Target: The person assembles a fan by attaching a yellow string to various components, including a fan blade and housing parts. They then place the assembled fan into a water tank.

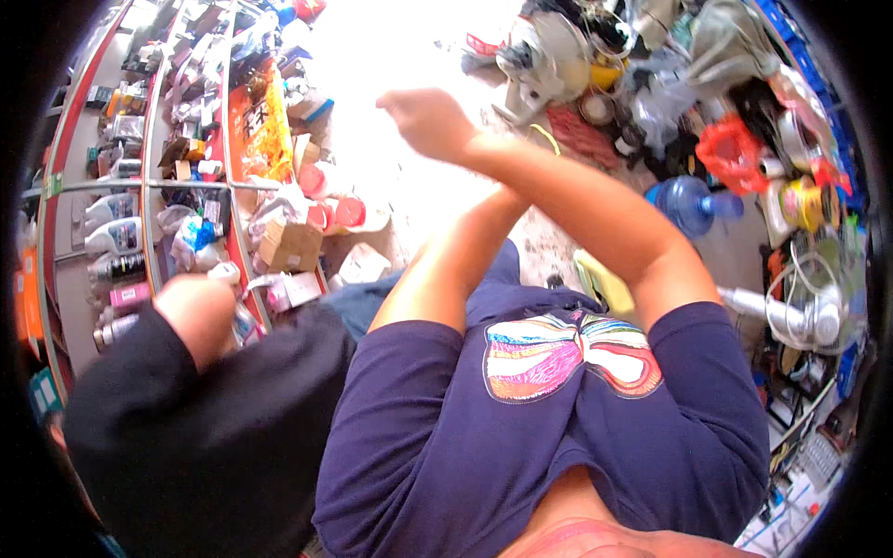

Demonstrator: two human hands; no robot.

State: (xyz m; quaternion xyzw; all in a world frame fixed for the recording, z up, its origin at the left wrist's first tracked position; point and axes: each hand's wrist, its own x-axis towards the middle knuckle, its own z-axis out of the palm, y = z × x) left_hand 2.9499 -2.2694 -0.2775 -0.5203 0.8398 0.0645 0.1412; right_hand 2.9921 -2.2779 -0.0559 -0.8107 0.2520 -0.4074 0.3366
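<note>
My right arm crosses in front of my left one. My right hand (426, 121) is out to the upper left with its fingers drawn together, in front of a glaring white area. Whatever it may hold is lost in the brightness. My left forearm (456, 246) runs up beneath the right forearm (567, 186), and the left hand is hidden behind it. Nearest to the right hand on the left are red-lidded containers (350, 212) and an orange-yellow package (265, 126) by the shelves.
A person in a black sleeve (223, 428) is close on my left, bare arm blurred. Crowded shelves (144, 184) line the left. On the right lie a clear blue water jug (686, 205), a pale round appliance (549, 65), a red plastic bag (730, 149) and coiled white cable (807, 293).
</note>
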